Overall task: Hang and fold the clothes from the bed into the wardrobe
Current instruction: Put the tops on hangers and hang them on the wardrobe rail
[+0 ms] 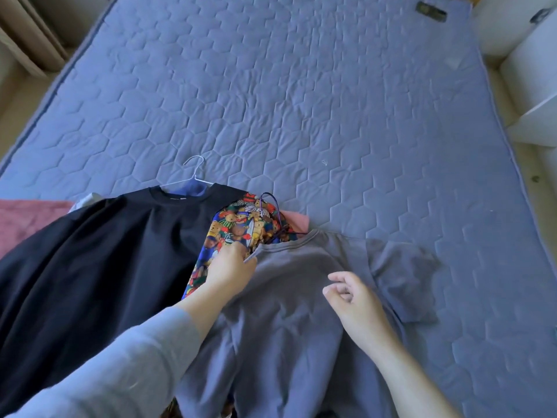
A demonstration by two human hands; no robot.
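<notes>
Grey T-shirt lies flat, front up, on the near part of the mattress. Its left edge overlaps the bear-print garment. Long axis runs near-to-far: collar points away from the person, slightly left, and the hem comes toward the camera and runs out of frame. One short sleeve sticks out to the right, creased. The other sleeve is hidden under the forearm.

Left hand is at the collar's left end, fingertips closed on the neckline edge, as far as can be told. Right hand hovers over the chest, fingers loosely curled, holding nothing.

Likely step: opening the neck to get a hanger in. To do it well:
- keep the collar lifted with the left hand
- fetch the purple hanger lying on the bear print just beyond the collar
- feed one hanger arm in at a time so the rib doesn't stretch
- smooth the right sleeve before lifting

Further left, the black T-shirt is already on a white wire hanger, hook pointing away. A pink piece peeks out behind the collar, and a maroon cloth sits at the far left.
</notes>
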